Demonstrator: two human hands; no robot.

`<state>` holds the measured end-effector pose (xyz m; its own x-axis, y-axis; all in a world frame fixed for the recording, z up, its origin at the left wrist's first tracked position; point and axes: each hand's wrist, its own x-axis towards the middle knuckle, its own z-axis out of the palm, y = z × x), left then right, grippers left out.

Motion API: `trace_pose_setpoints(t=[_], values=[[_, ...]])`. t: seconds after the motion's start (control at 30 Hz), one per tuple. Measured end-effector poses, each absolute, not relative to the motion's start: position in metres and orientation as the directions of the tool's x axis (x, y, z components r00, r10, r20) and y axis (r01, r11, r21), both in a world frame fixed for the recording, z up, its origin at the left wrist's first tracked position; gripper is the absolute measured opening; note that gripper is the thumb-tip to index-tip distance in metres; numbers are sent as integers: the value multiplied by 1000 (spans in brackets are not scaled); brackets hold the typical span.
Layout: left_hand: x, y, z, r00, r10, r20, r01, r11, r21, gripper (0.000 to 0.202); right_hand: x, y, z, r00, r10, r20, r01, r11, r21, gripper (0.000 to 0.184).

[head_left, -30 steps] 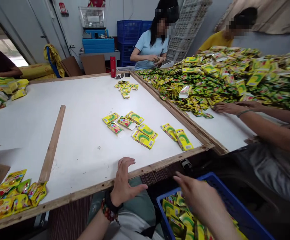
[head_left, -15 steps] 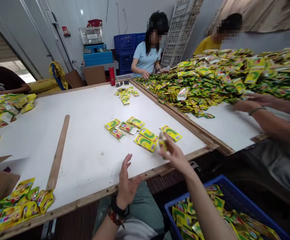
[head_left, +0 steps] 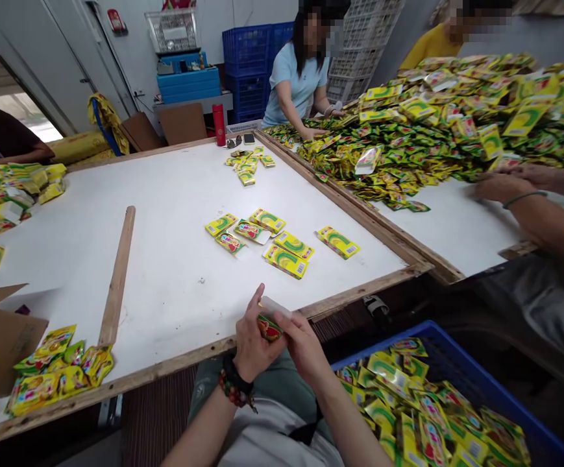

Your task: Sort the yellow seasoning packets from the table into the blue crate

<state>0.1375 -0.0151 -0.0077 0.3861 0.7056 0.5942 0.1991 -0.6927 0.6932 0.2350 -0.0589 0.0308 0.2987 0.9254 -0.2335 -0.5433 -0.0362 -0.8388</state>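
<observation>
The left hand (head_left: 256, 340) and right hand (head_left: 306, 347) together pinch a small carton (head_left: 269, 328) over the near edge of the surface (head_left: 174, 220). It looks light, thin-walled, slick and easily dented; its side edges should suit a hold best. Near right, a blue basket (head_left: 457, 355) holds many yellow-green packs (head_left: 391, 376); near left, a cardboard box's (head_left: 6, 350) contents are hidden.

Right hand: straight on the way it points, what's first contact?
The printed carton already at the right hand's fingertips; just past it, probably the left hand. Exact depth between the two hands is unclear.
</observation>
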Motion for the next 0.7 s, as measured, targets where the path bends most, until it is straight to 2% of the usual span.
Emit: trace_pose_setpoints(t=[0.03, 0.1, 0.2, 0.27, 0.33, 0.43, 0.57, 0.7], values=[[138, -15, -7, 396, 710, 582, 218, -689, 692, 44, 235, -58, 34, 320, 918, -234, -520, -36, -853, 35], [138, -15, -5, 390, 747, 538, 268, -651, 710, 48, 235, -58, 41, 342, 921, -185, -433, -20, -901, 33], [136, -14, 0, 420, 798, 432, 306, -573, 760, 62, 237, -63, 46, 339, 941, -11, -157, 44, -987, 29], [135, -13, 1, 482, 798, 362, 300, -538, 787, 60, 237, -64, 47, 354, 931, 85, 32, 79, -996, 25], [135, -12, 0, 497, 807, 319, 304, -507, 807, 54, 236, -63, 46, 398, 909, 126, 143, 74, -987, 24], [136, -11, -3, 453, 839, 303, 329, -473, 817, 55, 237, -59, 44, 422, 896, 139, 199, 58, -978, 26], [136, -10, -1, 420, 853, 310, 308, -455, 836, 43, 241, -57, 45, 250, 940, 234, 326, 146, -934, 29], [134, -10, 4, 422, 850, 316, 272, -451, 850, 32, 236, -59, 40, 133, 897, 421, 474, 316, -822, 38]])
